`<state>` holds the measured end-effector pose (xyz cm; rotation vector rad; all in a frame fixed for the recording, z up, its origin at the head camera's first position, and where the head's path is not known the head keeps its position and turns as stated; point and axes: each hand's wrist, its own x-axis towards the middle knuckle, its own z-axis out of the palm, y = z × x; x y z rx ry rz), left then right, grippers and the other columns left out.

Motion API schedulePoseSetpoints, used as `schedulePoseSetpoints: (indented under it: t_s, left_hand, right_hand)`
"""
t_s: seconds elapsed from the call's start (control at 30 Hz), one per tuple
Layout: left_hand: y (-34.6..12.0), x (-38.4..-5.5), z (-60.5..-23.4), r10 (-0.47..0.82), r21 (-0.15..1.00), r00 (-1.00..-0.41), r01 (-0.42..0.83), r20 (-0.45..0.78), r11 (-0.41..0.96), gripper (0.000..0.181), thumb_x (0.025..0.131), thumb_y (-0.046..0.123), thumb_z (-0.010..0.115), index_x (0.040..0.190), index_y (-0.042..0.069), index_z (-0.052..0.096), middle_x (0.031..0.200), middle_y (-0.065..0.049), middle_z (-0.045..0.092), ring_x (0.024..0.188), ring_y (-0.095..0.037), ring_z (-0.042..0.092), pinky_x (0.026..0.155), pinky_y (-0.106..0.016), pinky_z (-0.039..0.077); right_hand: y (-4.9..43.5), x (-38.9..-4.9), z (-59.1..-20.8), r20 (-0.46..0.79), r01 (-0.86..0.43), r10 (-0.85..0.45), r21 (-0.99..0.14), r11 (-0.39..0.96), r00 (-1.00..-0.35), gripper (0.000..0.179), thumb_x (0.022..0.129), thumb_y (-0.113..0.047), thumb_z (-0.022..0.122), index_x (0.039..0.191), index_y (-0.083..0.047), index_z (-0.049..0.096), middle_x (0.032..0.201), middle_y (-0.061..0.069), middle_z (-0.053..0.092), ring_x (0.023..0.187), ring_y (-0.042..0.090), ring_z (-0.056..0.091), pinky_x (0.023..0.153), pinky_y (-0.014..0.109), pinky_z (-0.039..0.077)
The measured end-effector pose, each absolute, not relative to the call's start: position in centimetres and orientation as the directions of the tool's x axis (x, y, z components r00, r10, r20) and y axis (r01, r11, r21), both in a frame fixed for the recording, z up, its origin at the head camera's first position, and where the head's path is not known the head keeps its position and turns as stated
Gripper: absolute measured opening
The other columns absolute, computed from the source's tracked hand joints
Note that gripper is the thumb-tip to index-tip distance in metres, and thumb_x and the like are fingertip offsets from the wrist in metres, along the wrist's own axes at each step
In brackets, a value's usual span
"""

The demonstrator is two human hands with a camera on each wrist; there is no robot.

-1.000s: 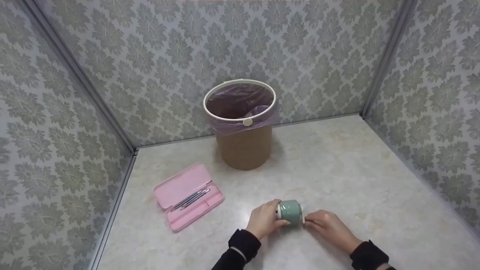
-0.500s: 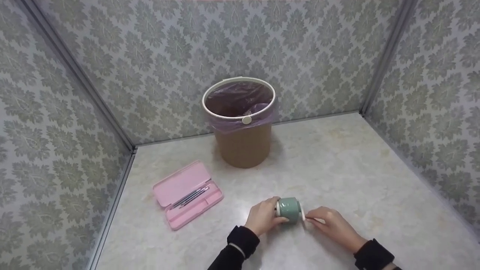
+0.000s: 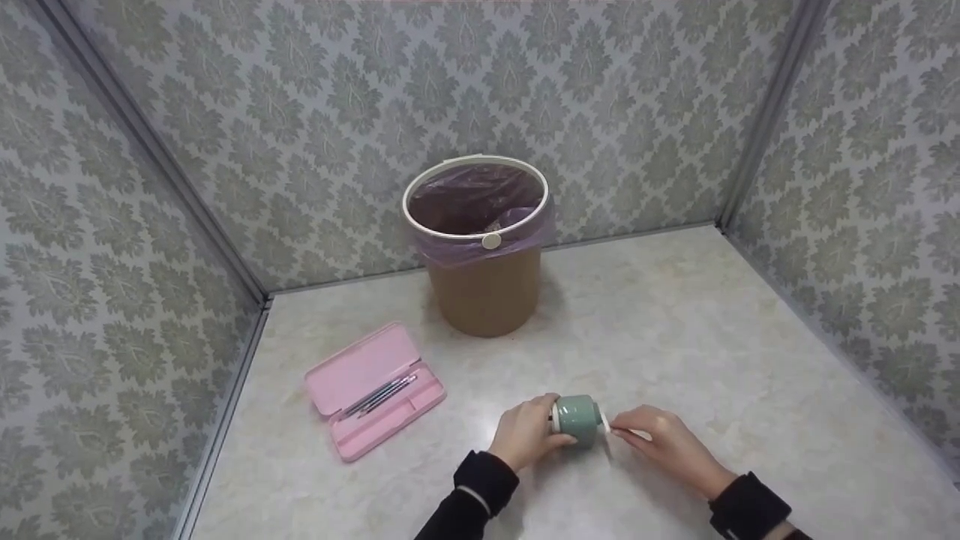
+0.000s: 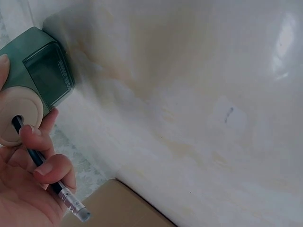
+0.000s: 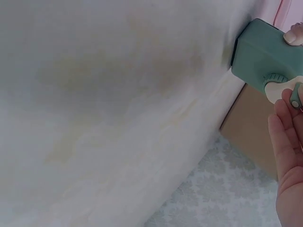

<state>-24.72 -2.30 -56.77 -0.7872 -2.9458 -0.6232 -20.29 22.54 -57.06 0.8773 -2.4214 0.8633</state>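
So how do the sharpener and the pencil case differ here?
Colour: the sharpener is green with cream parts; the pencil case is pink.
Handling: the left hand holds the sharpener; no hand touches the pencil case.
Contents: one pencil sticks out of the sharpener; pencils lie in the open pencil case.
Both hold at least one pencil.
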Motion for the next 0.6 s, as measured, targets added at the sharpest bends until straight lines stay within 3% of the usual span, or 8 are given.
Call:
schedulePoseSetpoints:
  t_s: [0.2, 0.4, 0.6]
  left_hand:
    - [-2.3, -25.0, -56.7, 0.488, 0.368, -0.865, 0.494, 0.119, 0.788, 0.061, 0.081, 0.046, 0.084, 0.126, 0.011, 0.064, 0.111, -0.002, 0.077, 0.095, -0.015, 0.073, 0.081, -0.03, 0.059]
    - [-2.3, -25.0, -56.9, 0.488, 0.36, -0.863, 0.499, 0.129, 0.788, 0.061, 0.081, 0.046, 0.084, 0.127, 0.011, 0.064, 0.112, -0.002, 0.076, 0.095, -0.016, 0.073, 0.081, -0.03, 0.06]
    - [-2.2, -25.3, -56.8, 0.487, 0.341, -0.864, 0.499, 0.128, 0.797, 0.059, 0.08, 0.048, 0.085, 0.124, 0.013, 0.065, 0.108, 0.001, 0.076, 0.091, -0.014, 0.073, 0.077, -0.029, 0.059]
  right_hand:
    - [22.5, -20.5, -56.6, 0.571, -0.673, -0.411, -0.383, 0.632, -0.711, 0.02, 0.08, 0.001, 0.082, 0.094, -0.012, 0.08, 0.086, -0.002, 0.078, 0.079, 0.013, 0.071, 0.069, 0.025, 0.059]
    - [22.4, -21.3, -56.1, 0.624, -0.697, -0.408, -0.329, 0.637, -0.667, 0.023, 0.077, 0.003, 0.083, 0.094, -0.011, 0.08, 0.086, -0.003, 0.078, 0.078, 0.013, 0.071, 0.073, 0.018, 0.056]
    - [22.4, -21.8, -55.4, 0.602, -0.675, -0.401, -0.339, 0.655, -0.691, 0.019, 0.08, 0.001, 0.082, 0.095, -0.01, 0.08, 0.088, -0.002, 0.079, 0.079, 0.015, 0.072, 0.071, 0.031, 0.06]
